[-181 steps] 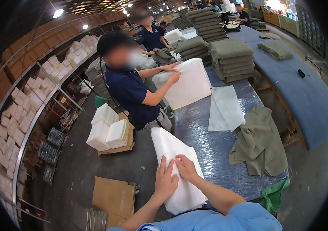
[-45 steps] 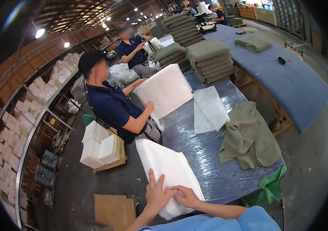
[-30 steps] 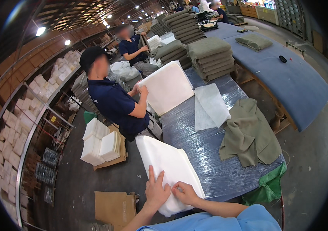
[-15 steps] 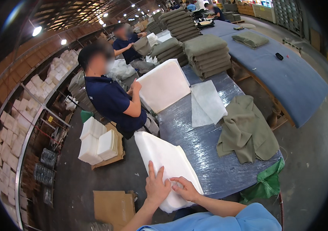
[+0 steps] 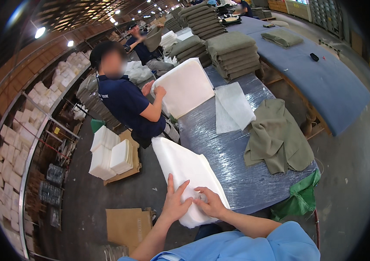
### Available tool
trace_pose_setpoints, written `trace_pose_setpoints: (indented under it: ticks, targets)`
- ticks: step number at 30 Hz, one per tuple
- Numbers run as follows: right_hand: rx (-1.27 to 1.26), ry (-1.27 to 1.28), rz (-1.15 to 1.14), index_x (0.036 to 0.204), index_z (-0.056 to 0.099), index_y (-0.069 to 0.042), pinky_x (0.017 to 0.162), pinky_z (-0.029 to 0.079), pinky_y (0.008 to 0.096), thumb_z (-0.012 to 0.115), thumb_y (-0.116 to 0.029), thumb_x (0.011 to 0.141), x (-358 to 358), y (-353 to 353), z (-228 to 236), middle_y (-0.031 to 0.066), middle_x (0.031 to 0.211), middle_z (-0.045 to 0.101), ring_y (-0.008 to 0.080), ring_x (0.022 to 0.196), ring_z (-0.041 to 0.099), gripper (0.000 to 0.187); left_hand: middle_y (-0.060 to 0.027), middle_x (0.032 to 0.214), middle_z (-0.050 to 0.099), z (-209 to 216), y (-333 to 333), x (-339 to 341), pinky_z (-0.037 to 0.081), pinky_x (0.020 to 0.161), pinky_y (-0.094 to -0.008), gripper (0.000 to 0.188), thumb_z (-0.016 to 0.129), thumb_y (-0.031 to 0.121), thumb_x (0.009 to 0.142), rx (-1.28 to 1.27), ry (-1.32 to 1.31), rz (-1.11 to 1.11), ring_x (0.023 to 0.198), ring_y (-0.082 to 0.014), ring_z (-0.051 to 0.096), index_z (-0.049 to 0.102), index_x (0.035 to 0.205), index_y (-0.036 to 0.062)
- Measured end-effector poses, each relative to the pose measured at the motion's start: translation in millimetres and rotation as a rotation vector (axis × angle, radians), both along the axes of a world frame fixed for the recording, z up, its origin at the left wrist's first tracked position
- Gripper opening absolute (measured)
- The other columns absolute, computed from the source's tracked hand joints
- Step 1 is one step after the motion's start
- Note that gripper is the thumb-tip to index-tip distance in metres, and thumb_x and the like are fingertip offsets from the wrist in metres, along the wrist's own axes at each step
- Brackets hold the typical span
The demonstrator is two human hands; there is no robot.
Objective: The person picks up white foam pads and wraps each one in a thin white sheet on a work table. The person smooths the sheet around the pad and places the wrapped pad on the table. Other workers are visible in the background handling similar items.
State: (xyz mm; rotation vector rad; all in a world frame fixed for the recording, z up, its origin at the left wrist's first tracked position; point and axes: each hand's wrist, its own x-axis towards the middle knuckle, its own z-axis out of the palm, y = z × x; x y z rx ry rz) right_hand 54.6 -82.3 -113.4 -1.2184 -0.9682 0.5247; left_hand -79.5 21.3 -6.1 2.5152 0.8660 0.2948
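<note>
A white foam cushion insert (image 5: pixel 185 164) in a soft fibre wrap lies at the near left end of the plastic-covered table (image 5: pixel 213 158), its near end overhanging toward me. My left hand (image 5: pixel 177 201) rests on its wrap with the fingers stretched and spread. Close beside it, my right hand (image 5: pixel 211 203) has bent fingers and thumb gathered round a small tuft of the white wrap. The two thumbs almost meet there. What lies under my palms is hidden.
A co-worker (image 5: pixel 126 98) across the table's left side holds another white cushion (image 5: pixel 185 87). To the right lie white sheets (image 5: pixel 233 106), an olive fabric cover (image 5: pixel 278 135) and a green cloth (image 5: pixel 300 198). Olive cushions (image 5: pixel 232 54) are stacked behind. Cardboard (image 5: pixel 128 228) lies on the floor.
My view has tilted slightly. My right fingers have shifted a little over the wrap, while the left hand stays spread. The co-worker's hands have moved at the other cushion's edge.
</note>
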Motion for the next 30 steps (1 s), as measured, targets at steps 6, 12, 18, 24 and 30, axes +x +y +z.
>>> trace_pose_setpoints:
  ticks: [6,12,18,24,30]
  targets:
    - [-0.071,0.041,-0.006,0.098,0.069,-0.003,0.07,0.056,0.0358,0.072,-0.016,0.098,-13.0,4.3,-7.6,0.0142,0.09,0.07,0.0253,0.078,0.07,0.013,-0.0347,0.169,0.006,-10.2,0.5,5.0,0.038,0.118,-0.0514,0.062,0.075,0.024,0.086,0.097,0.007,0.016,0.15,-0.0539,0.031,0.062,0.146,0.0157]
    - [-0.097,0.013,-0.05,0.094,0.068,-0.004,0.067,0.054,0.0346,0.072,-0.015,0.097,-21.9,8.1,-22.9,0.0133,0.083,0.069,0.0229,0.072,0.067,0.013,-0.034,0.169,0.008,-12.7,-1.8,-0.3,0.041,0.116,-0.0523,0.057,0.075,0.021,0.086,0.076,-0.001,0.056,0.145,-0.0548,0.037,0.064,0.142,0.0164]
    - [-0.218,0.156,-0.113,0.095,0.067,-0.003,0.066,0.052,0.0339,0.069,-0.014,0.098,-31.0,12.1,-64.8,0.0105,0.086,0.071,0.0165,0.072,0.065,0.012,-0.0337,0.169,0.008,-21.0,1.9,-12.7,0.038,0.119,-0.0513,0.052,0.075,0.015,0.086,0.069,-0.026,0.044,0.151,-0.0541,0.028,0.066,0.137,0.0142]
    - [-0.236,0.343,-0.564,0.097,0.064,-0.002,0.063,0.045,0.03,0.066,-0.02,0.101,-3.6,23.3,-108.0,0.003,0.079,0.062,0.0093,0.072,0.054,0.018,-0.0314,0.17,0.008,-18.7,-0.1,-3.3,0.047,0.108,-0.0545,0.055,0.072,0.02,0.088,0.125,0.0,0.027,0.127,-0.0549,0.053,0.064,0.142,0.0174]
    - [-0.244,0.197,-0.343,0.115,0.067,-0.005,0.087,0.049,0.036,0.062,-0.025,0.104,-24.5,43.5,-85.5,0.0094,0.106,0.068,0.021,0.096,0.063,0.023,-0.0321,0.17,0.008,-17.5,-0.6,-2.9,0.039,0.118,-0.0504,0.053,0.073,0.018,0.087,0.031,0.014,0.085,0.151,-0.0513,0.031,0.065,0.14,0.0139]
